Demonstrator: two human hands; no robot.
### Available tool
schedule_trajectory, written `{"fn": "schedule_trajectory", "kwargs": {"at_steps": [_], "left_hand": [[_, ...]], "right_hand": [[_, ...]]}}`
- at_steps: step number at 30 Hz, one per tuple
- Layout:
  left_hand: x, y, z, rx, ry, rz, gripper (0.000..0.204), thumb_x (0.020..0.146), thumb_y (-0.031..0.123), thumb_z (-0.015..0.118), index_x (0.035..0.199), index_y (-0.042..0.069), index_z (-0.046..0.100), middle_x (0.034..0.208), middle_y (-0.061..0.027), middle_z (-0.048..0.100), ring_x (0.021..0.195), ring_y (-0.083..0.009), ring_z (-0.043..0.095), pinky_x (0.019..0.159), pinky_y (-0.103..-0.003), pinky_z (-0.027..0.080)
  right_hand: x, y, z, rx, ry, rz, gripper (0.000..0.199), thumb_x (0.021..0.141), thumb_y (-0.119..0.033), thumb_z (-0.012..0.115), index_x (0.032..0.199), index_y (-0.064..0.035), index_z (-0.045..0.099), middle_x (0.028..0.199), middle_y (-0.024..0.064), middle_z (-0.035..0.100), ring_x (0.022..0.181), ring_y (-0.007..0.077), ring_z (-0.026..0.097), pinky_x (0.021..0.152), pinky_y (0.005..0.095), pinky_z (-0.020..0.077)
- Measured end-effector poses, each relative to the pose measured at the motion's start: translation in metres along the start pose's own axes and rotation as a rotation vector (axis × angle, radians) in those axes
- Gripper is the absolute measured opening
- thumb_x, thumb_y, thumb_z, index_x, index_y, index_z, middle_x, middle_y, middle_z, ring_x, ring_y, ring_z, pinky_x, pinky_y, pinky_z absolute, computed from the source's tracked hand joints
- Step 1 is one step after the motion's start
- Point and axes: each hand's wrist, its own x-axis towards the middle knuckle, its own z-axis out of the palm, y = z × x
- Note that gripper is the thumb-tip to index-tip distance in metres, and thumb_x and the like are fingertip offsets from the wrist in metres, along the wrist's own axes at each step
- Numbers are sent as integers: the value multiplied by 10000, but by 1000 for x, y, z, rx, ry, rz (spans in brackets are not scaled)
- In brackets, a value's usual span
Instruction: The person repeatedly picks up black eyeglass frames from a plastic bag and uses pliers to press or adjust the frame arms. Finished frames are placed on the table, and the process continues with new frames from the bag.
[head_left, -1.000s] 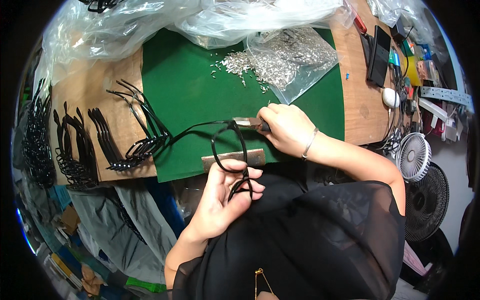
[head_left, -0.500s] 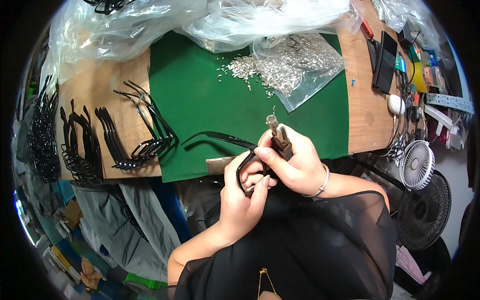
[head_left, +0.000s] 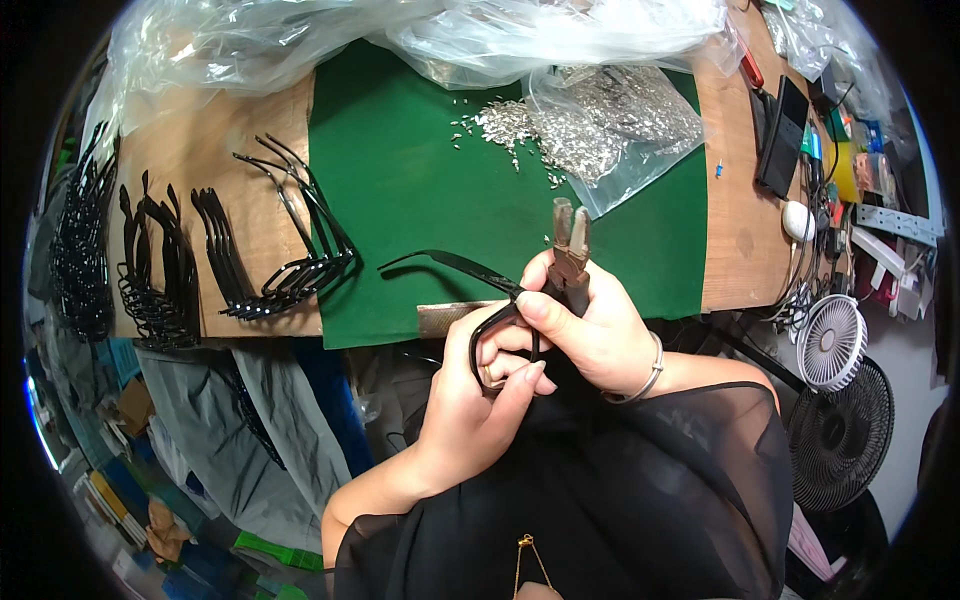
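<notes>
A black eyeglass frame (head_left: 477, 348) is in both hands, its one visible temple pointing to the far left. My left hand (head_left: 465, 425) is closed around the rim, fingers curled through the lens opening. My right hand (head_left: 615, 340) pinches the corner where temple and front meet, between thumb and forefinger. That same hand also grips metal pliers (head_left: 570, 255), jaws upward and slightly apart, with nothing visible between them. The pliers' handles are mostly hidden by the palm. Beyond the pliers, small silvery metal pieces (head_left: 505, 122) lie piled on a green mat (head_left: 410, 180).
A clear bag (head_left: 625, 130) of silvery pieces lies on the mat. Black eyeglass frames (head_left: 300, 270) stand in groups at left. Plastic sheeting (head_left: 450, 40) covers the back. A phone (head_left: 783, 138), cables and a white fan (head_left: 832, 342) are at right.
The pliers have turned more upright in my right hand, their jaws now showing from the side. Both hands keep hold of the eyeglass frame. The whole view has shifted slightly.
</notes>
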Motion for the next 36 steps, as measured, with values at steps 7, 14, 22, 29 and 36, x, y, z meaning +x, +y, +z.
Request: {"fn": "schedule_trajectory", "kwargs": {"at_steps": [7, 14, 22, 29, 36], "left_hand": [[-5, -8, 6, 322, 53, 109, 484, 798, -111, 476, 1214, -20, 245, 1055, -179, 505, 826, -165, 579, 707, -262, 502], [-12, 19, -6, -78, -35, -61, 481, 807, -110, 470, 1229, -32, 252, 1028, -147, 530, 791, -120, 567, 708, -238, 492], [-33, 36, -12, 96, -20, -173, 331, 810, -62, 519, 1133, -66, 448, 947, -119, 607, 743, -91, 590, 653, -202, 488], [-32, 38, -12, 686, -52, 47, 329, 694, -90, 594, 1007, -23, 520, 822, -136, 582, 667, -269, 601, 577, -286, 480], [-17, 28, -26, 858, -160, 236, 306, 676, -82, 605, 968, -26, 532, 835, -147, 574, 683, -294, 585, 581, -308, 476]], "right_hand": [[1, 0, 0, 35, 13, 103, 187, 861, -174, 550, 921, -34, 441, 735, 20, 512, 593, 60, 489, 467, 191, 406], [-6, -11, -5, -192, -92, -22, 186, 794, -82, 618, 892, -23, 471, 730, 25, 512, 639, 107, 518, 593, 241, 430], [-3, -15, -24, -1145, -486, -311, 192, 703, -126, 631, 805, -60, 482, 754, 94, 540, 741, 285, 539, 657, 364, 436], [15, -15, -29, -1237, -626, -591, 257, 642, -182, 671, 782, -66, 489, 728, 86, 521, 726, 262, 536, 659, 351, 435], [19, -1, -34, -1353, -473, -726, 264, 591, -147, 688, 735, -72, 480, 703, 61, 513, 688, 234, 537, 640, 332, 433]]}}
